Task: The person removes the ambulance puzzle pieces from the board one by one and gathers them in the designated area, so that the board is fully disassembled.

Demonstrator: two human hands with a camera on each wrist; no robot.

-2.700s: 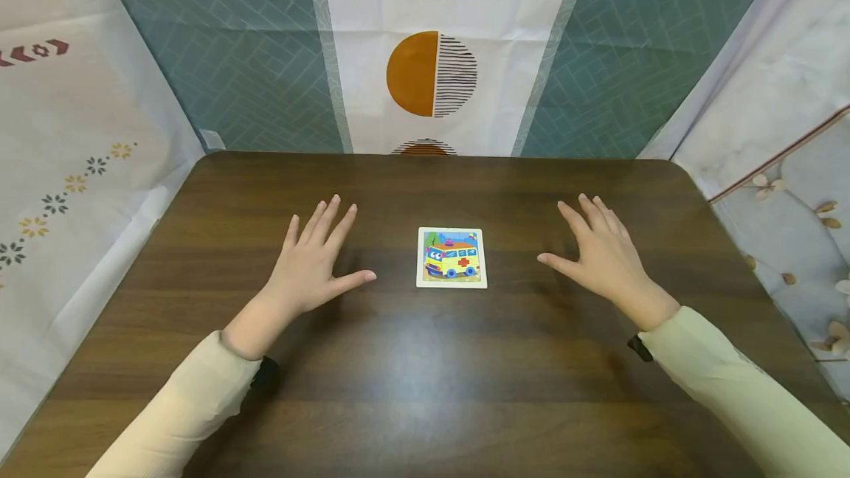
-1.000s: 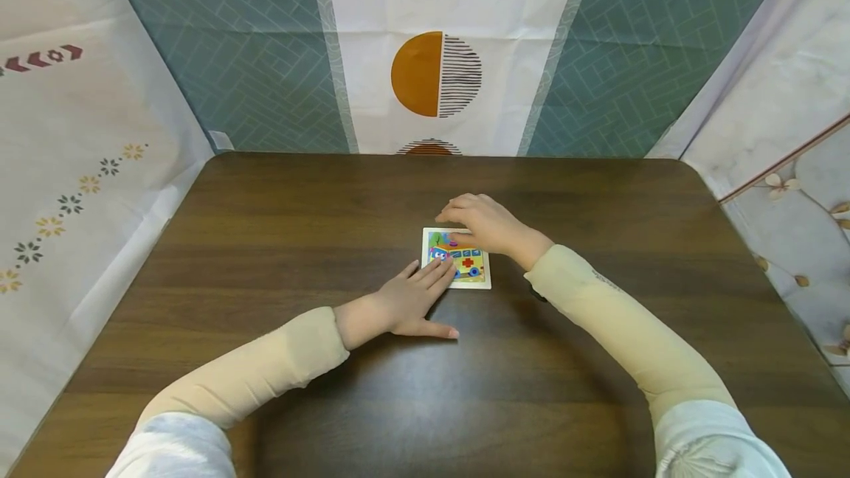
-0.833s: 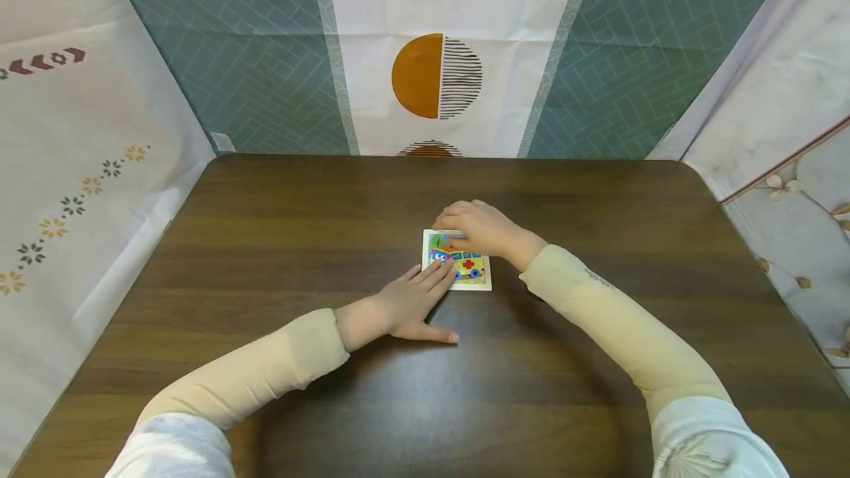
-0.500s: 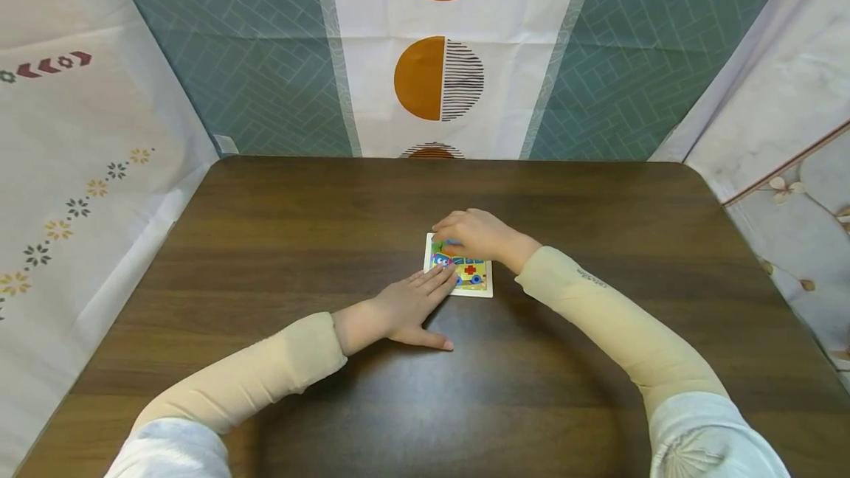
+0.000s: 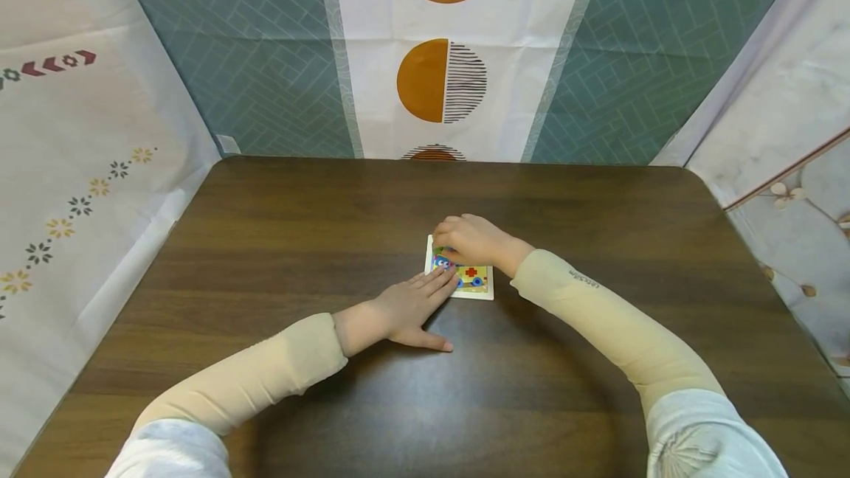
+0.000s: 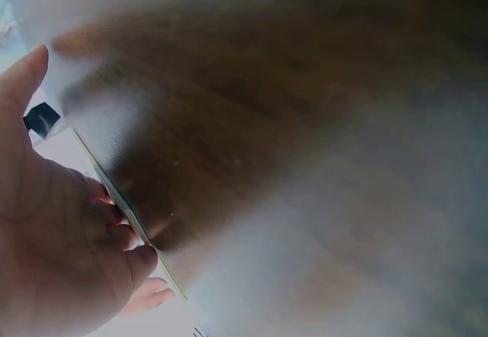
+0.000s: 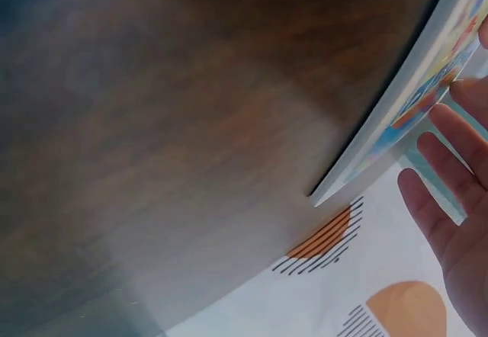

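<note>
A small square picture board with a white frame and a cartoon ambulance lies on the table. My left hand rests its straight fingers over the board's lower left part, thumb spread toward me. From the left wrist, its fingertips show along the board's thin edge. My right hand bends over the upper half, its fingers covering the top of the picture. In the right wrist view, fingertips reach the picture's face while the other fingers stand apart. I cannot tell whether they pinch a piece.
Brown wooden table surrounds the board. Beyond its far edge hangs a green and white cloth with orange circles. Pale patterned cloth hangs on the left and right sides.
Both hands, earlier spread apart above the table, have come in to the board. The left fingers then stay put, while the right hand lowers and draws slightly toward me over the picture.
</note>
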